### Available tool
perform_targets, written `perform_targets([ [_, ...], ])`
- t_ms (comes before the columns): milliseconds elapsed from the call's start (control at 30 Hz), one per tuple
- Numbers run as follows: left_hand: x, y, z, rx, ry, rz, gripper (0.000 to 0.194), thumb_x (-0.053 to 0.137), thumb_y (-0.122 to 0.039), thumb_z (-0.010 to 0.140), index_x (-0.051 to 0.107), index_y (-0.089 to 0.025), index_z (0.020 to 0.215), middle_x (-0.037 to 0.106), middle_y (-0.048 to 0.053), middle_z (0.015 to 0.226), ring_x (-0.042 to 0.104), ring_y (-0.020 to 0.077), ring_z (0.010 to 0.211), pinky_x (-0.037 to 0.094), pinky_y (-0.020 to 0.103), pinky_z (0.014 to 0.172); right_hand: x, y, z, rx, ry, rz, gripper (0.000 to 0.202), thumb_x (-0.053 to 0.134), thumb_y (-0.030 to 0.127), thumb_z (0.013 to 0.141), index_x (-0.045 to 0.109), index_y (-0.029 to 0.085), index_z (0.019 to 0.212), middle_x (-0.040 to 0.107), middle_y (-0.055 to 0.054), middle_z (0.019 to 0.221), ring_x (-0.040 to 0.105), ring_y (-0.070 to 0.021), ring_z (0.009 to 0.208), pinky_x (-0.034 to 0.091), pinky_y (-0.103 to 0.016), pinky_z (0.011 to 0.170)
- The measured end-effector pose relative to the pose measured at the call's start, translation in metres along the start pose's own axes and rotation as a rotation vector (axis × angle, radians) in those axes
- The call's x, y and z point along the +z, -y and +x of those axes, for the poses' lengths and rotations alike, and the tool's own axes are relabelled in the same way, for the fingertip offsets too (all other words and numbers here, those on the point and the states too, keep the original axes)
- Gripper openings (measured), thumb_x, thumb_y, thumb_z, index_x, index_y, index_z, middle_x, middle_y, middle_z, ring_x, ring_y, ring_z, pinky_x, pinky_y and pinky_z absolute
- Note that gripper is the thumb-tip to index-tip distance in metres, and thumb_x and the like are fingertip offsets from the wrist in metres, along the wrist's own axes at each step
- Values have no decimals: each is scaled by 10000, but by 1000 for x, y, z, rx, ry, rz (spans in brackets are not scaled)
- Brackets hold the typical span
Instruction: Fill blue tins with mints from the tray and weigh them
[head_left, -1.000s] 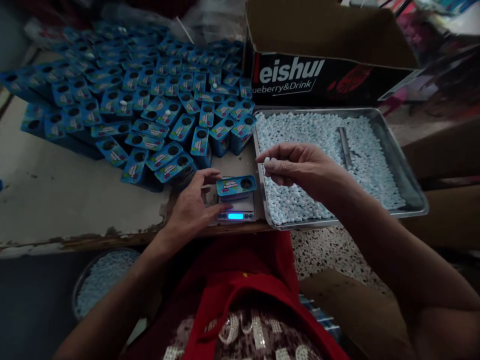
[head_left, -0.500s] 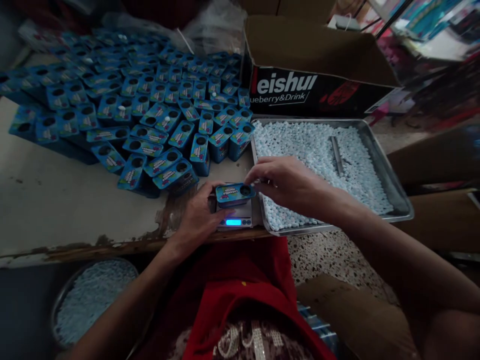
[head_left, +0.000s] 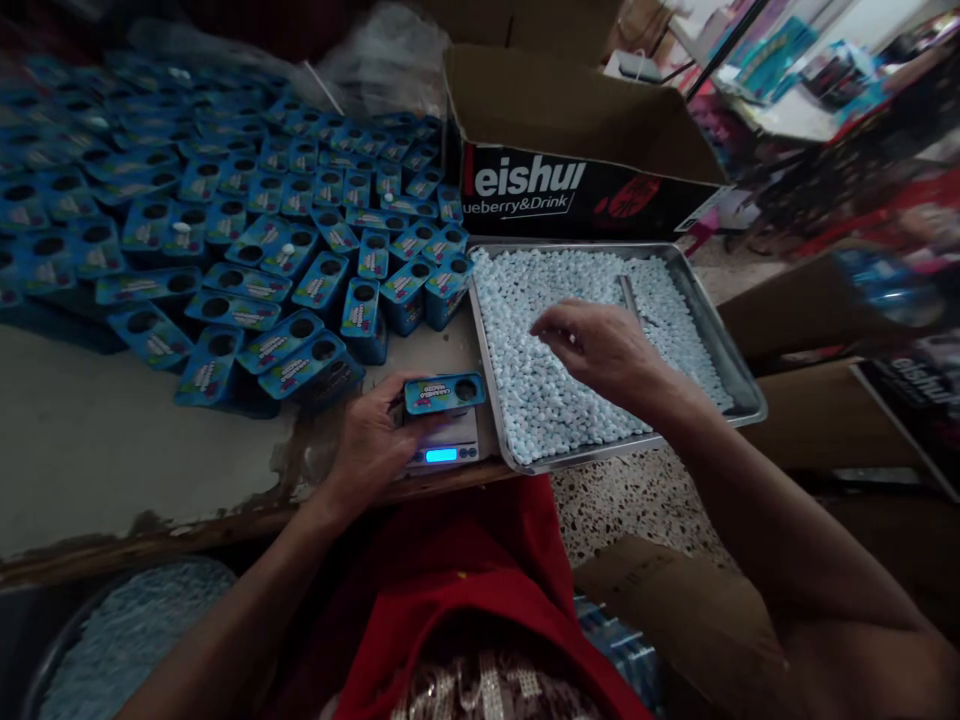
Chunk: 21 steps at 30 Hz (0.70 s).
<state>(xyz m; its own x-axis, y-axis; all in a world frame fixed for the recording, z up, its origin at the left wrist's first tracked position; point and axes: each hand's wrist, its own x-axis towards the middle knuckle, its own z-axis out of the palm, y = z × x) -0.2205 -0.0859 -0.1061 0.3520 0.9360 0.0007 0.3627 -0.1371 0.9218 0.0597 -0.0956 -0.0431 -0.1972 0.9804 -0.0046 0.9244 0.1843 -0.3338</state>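
Observation:
My left hand [head_left: 366, 440] is closed around one end of a blue candy box [head_left: 431, 397], which has a round dark opening in its top. The box is above a small digital scale [head_left: 463, 432] with a lit blue display. Over a metal tray [head_left: 491, 400] full of small pale-blue candies [head_left: 525, 400] hovers my right hand [head_left: 600, 345]. Its fingertips are pinched together, and anything between them is too small to make out. A flat metal strip [head_left: 628, 293] lies on the candies just beyond that hand.
Many upright blue boxes [head_left: 326, 280] crowd the table's left and back. Behind the tray stands an open black carton [head_left: 525, 190]. A basin of pale candies [head_left: 142, 630] sits below the table edge at left. Cardboard boxes [head_left: 675, 590] are at the lower right.
My right hand has moved from the box's opening to over the tray of candies. My left hand keeps the box at the scale. The whole view has shifted to the right.

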Motion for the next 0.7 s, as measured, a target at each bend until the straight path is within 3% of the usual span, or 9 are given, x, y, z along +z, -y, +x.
perform_targets([
  [133,8,-13,12,162,23,-29,366,798,-371,810,696,-222,1128,751,59,1123,713,239,1029,572,357,960,38,-53,-36,50,108,-250,552,698,430,937,531,271,1438,505,-144,1527,448,-379,1339,428,-505,1031],
  [200,13,-21,24,224,29,-59,350,790,-369,820,696,-228,1126,735,73,1191,700,249,1089,565,374,992,55,-61,-41,19,100,-334,406,628,380,973,581,223,1344,533,-176,1476,458,-374,1324,420,-479,1033],
  [267,18,-28,37,246,23,-96,372,806,-384,806,688,-224,1120,734,74,1190,704,241,1075,574,367,980,63,-65,-37,21,105,-287,235,587,318,977,629,182,1164,647,-178,1251,563,-327,1163,443,-410,953],
  [367,29,-40,52,210,18,-89,459,848,-427,754,677,-214,1122,751,57,1097,718,227,986,595,353,919,57,-76,-22,216,25,162,144,647,331,913,603,195,934,657,-73,856,600,-222,819,429,-300,725],
  [467,44,-52,62,169,48,-19,520,861,-471,729,691,-209,1144,760,55,1010,721,235,907,608,361,847,39,-91,-10,443,-171,746,256,604,450,898,519,222,818,522,21,655,412,-122,526,312,-245,510],
  [567,65,-64,67,165,124,44,486,847,-481,746,716,-209,1127,764,50,973,718,233,863,599,344,785,18,-92,-7,389,-315,1335,289,586,498,848,487,229,815,488,58,650,213,-71,440,210,-221,408],
  [633,79,-71,70,163,152,79,470,855,-460,740,725,-206,1113,763,43,963,710,221,844,585,326,767,5,-82,-8,293,-440,1655,289,664,461,781,500,226,817,527,48,697,238,-60,451,234,-209,394],
  [700,91,-78,71,158,154,87,474,870,-434,724,729,-200,1111,759,39,955,700,212,825,576,314,750,-5,-67,-10,253,-559,1713,298,692,472,778,523,230,824,572,16,760,358,-72,499,322,-210,422],
])
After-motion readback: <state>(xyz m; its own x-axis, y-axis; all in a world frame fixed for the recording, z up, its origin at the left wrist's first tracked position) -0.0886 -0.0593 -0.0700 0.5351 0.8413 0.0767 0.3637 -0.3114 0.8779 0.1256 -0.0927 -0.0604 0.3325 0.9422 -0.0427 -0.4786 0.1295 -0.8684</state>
